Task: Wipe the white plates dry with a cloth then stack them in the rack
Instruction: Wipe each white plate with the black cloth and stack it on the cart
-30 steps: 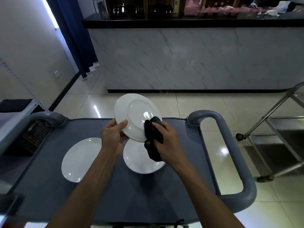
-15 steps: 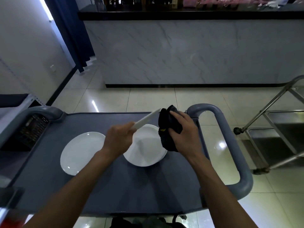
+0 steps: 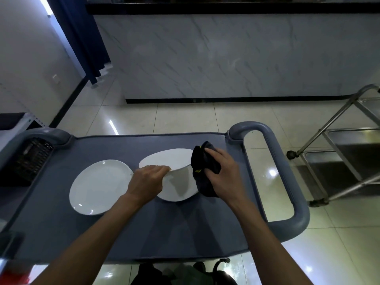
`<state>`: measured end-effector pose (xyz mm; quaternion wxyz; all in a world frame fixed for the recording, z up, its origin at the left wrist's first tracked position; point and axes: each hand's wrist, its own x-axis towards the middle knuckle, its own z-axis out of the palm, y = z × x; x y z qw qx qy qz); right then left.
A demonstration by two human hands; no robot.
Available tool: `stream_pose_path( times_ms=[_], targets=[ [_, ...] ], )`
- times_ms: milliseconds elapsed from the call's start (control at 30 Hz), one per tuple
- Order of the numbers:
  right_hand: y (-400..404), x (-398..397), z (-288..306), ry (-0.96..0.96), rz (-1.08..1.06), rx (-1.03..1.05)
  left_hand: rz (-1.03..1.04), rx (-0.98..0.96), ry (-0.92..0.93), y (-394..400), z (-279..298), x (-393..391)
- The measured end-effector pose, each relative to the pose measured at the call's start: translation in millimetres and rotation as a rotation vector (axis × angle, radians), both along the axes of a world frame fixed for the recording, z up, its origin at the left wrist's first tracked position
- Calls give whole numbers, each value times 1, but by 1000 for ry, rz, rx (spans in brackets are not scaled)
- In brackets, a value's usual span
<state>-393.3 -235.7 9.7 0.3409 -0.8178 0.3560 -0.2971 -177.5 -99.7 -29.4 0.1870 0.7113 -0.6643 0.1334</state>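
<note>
Head view looks down on a grey cart top (image 3: 127, 233) that carries the work. The left hand (image 3: 147, 181) pinches the near rim of a white plate (image 3: 167, 160), thumb and fingers curled onto its edge, and holds it nearly flat and lifted above a second plate (image 3: 177, 188) that lies on the cart toward its right side. The right hand (image 3: 223, 175) grips a bunched dark cloth (image 3: 205, 167) (a small yellow-green patch shows low on it) with the fingers wrapped round it; the cloth sits just beside the held plate's right rim, and whether it touches the rim cannot be told. A third plate (image 3: 100, 187) lies flat toward the cart's left side, well clear of both hands.

The step in hand appears to be the drying of the lifted plate, probably with a fresh face turned up for the cloth. The next move calls for bringing the cloth onto that face and sweeping it across while the left pinch stays firm, since a thin rim hold on glazed ware could slip. A dark slatted thing (image 3: 30, 159) past the cart's left edge may be the rack, though that is unclear. No plate stands in it, so stacking remains ahead.
</note>
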Motion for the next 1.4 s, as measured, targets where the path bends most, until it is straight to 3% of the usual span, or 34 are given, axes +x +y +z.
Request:
stream_pose_path(
  times_ms=[367, 1033, 1400],
  targets=[
    [6, 1, -16, 6, 24, 48, -136, 93, -122, 20, -38, -6],
    [11, 10, -46, 91, 66, 87, -106, 220, -9, 24, -58, -18],
    [12, 20, -50, 98, 89, 69, -142, 177, 47, 26, -71, -17]
  ],
)
